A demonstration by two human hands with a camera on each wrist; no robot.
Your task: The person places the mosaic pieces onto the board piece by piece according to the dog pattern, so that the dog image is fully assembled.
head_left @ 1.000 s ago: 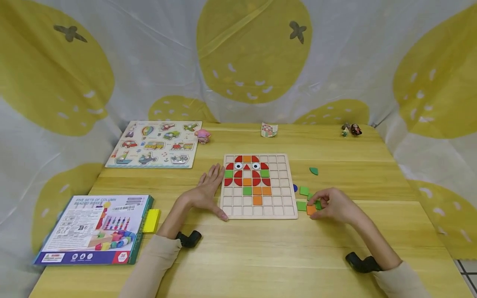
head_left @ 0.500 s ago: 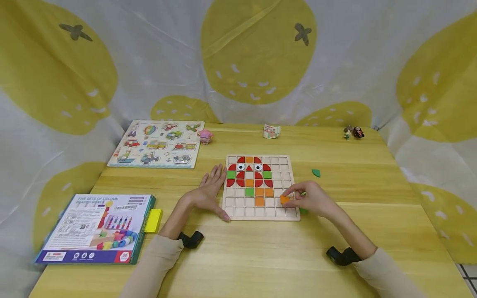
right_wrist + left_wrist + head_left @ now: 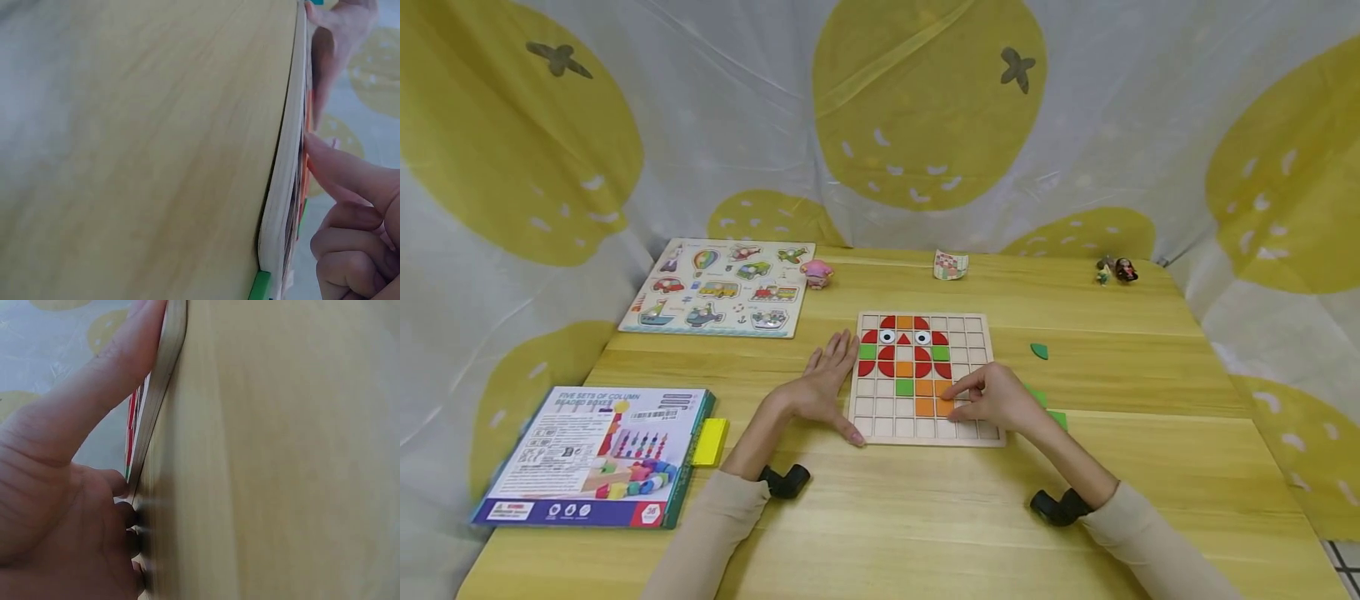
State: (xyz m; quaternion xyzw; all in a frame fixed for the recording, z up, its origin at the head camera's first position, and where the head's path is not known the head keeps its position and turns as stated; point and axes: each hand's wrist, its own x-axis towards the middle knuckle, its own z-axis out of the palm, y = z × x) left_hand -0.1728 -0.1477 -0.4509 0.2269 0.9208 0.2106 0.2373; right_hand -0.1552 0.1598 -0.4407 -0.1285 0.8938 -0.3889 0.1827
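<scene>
A wooden grid board lies mid-table, with red, orange and green tiles and two eye tiles forming a figure on it. My left hand lies spread along its left side, fingertips at the edge and thumb at the near corner. In the left wrist view the thumb lies along the board's side. Over the right part of the board, my right hand pinches an orange square tile between thumb and index finger, down at a cell beside another orange tile. Its other fingers are curled.
Green tiles lie right of the board, partly behind the right hand, and a green quarter-round tile lies farther back. A vehicle puzzle, pink figurine, small picture card, two figurines, boxed set and yellow block surround it.
My right hand has picked up the orange tile from the pile at the right and carried it left onto the board, beside the other orange tiles. The left hand keeps its place.
</scene>
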